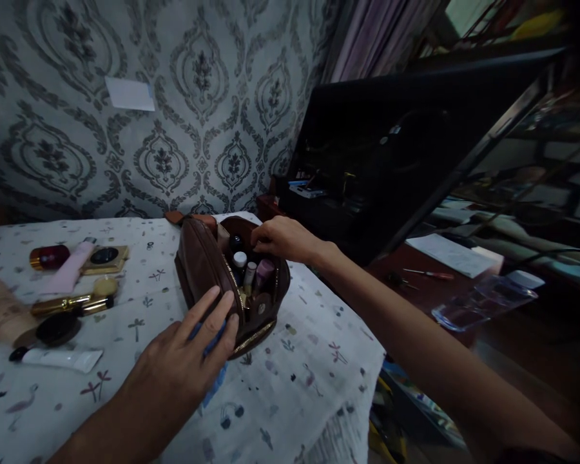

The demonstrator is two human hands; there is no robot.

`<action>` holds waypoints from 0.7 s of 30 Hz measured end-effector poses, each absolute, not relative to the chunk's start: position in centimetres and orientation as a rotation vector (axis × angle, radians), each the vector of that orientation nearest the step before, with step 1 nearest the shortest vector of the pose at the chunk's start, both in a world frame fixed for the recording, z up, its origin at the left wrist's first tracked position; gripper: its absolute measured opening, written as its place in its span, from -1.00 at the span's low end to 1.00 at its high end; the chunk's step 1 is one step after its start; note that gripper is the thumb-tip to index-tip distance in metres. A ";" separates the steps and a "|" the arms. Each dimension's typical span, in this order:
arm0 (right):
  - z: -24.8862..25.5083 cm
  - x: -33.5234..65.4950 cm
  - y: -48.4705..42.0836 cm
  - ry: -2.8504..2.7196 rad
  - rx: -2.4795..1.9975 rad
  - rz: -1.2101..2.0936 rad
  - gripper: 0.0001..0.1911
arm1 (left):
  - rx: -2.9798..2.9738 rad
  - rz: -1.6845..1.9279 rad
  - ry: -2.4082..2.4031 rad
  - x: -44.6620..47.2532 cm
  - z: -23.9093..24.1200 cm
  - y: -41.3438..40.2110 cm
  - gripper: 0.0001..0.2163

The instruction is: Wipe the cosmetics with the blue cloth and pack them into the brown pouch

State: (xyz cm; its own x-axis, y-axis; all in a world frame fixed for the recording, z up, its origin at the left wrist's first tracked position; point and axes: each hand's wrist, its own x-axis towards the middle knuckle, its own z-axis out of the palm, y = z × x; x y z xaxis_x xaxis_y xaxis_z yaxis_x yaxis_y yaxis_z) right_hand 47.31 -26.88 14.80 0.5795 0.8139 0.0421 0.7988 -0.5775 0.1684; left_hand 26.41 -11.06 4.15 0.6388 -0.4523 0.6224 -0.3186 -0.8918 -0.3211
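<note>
A brown leather makeup bag [203,270] stands unzipped on the cloth-covered table. My left hand [181,361] lies with stretched fingers against its near left side, over something blue partly hidden beneath. My right hand [287,238] reaches over the far right rim, its fingers bent inside the opening; what they pinch, if anything, is hidden. Inside the bag stand a white-capped bottle [240,260], a slim pale tube [250,274] and a pinkish-purple container [263,270].
Left of the bag lie a dark red bottle [51,257], a pink tube [68,267], a gold-framed compact [104,256], a black round case [58,329] and a white tube [60,359]. A large black screen [367,167] leans at the right, beside a clear plastic case [483,299].
</note>
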 end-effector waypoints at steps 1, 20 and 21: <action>14.7 47.2 -26.9 1.358 2.683 0.171 -0.81 | -2.676 -1.086 0.639 26.4 4.2 -11.0 -0.53; 11.6 47.1 -28.2 1.530 3.140 0.460 -0.88 | -2.660 -1.122 0.671 26.7 3.6 -10.8 -0.59; 11.7 47.3 -28.2 1.527 3.120 0.448 -0.85 | -2.665 -1.119 0.670 26.7 3.5 -10.8 -0.59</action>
State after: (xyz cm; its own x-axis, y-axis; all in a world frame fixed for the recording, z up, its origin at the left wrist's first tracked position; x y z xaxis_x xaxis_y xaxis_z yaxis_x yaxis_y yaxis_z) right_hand 47.28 -28.20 11.69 0.6007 0.7064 0.3743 0.7967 -0.5679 -0.2068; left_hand 26.74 -10.76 3.51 0.6163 -0.4680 0.6334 -0.3374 -0.8836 -0.3246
